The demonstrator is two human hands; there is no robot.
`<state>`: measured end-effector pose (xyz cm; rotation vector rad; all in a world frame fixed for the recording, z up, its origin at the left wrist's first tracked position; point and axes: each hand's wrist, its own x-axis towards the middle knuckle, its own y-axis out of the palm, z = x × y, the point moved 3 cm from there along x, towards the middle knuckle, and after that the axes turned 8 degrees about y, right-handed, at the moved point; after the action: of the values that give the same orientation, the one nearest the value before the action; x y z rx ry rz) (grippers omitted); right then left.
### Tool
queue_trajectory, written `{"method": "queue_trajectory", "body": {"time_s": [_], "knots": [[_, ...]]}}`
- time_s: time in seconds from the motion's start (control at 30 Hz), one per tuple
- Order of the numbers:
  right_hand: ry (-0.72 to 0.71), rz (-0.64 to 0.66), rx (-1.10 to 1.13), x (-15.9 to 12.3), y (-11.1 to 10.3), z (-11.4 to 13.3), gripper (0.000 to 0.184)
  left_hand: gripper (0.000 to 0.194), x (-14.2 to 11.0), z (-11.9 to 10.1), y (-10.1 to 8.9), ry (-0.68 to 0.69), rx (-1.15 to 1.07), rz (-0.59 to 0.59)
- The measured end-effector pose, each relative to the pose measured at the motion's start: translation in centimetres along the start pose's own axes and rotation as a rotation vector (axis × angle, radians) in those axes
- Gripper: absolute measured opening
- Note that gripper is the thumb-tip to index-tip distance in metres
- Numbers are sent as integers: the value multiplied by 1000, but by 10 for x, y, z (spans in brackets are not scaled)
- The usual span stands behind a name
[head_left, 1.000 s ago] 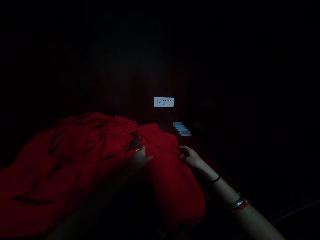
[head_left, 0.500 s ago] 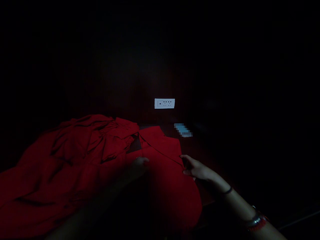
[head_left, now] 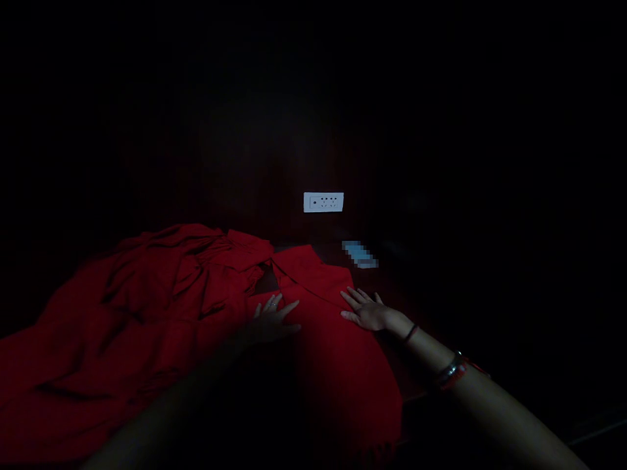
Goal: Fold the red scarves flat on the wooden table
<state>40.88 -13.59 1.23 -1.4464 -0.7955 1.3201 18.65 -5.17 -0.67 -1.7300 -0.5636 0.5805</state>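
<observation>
A red cloth (head_left: 337, 352) lies spread on a dark surface, with an overlapping edge running diagonally near its far end. My right hand (head_left: 365, 310) rests on its right side, fingers spread and palm down. Further left, my left hand (head_left: 274, 320) is in dim light over the cloth's left part, fingers apart and a ring on one finger. Neither hand grips anything. A bunched heap of red fabric (head_left: 161, 307) fills the left side, with many folds. Where the heap joins the flat cloth is partly dark.
A white wall socket (head_left: 323, 202) is fixed to the dark wall behind. A pale blue flat item (head_left: 360, 254), blurred out, lies on the surface beyond my right hand. The surface's front edge shows faintly at the lower right; much else is in darkness.
My right hand has let go of the cloth's right edge and moved left onto it, flattening out. The fingers of my left hand have spread.
</observation>
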Motion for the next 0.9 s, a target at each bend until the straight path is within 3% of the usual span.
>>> {"method": "queue_trajectory", "body": {"time_s": [0.1, 0.23, 0.33, 0.43, 0.5, 0.6, 0.67, 0.73, 0.8, 0.9], "knots": [[-17, 21, 20, 7, -22, 5, 70, 76, 12, 7, -18, -7, -159, -21], [-160, -262, 56, 40, -48, 31, 48, 48, 44, 32, -35, -333, -369, -271], [-277, -347, 39, 75, -49, 52, 38, 38, 65, 44, -39, -465, -359, -311], [-178, -388, 75, 106, -48, 56, 37, 38, 69, 39, -39, -472, -298, -342], [-84, -422, 116, 120, -52, 52, 34, 48, 61, 26, -35, -434, -223, -402], [-49, -443, 150, 131, -62, 40, 27, 48, 41, 1, -22, -196, -58, -468], [-38, -508, 197, 134, -70, 32, 28, 44, 27, -14, -6, 68, 71, -354], [-20, -563, 225, 135, -74, 27, 31, 42, 16, -19, 5, 245, 119, -253], [-15, -540, 209, 133, -72, 27, 31, 40, 11, -18, 7, 318, 104, -235], [-57, -502, 127, 121, -61, 36, 31, 31, 15, -12, -3, 281, 78, -291]]}}
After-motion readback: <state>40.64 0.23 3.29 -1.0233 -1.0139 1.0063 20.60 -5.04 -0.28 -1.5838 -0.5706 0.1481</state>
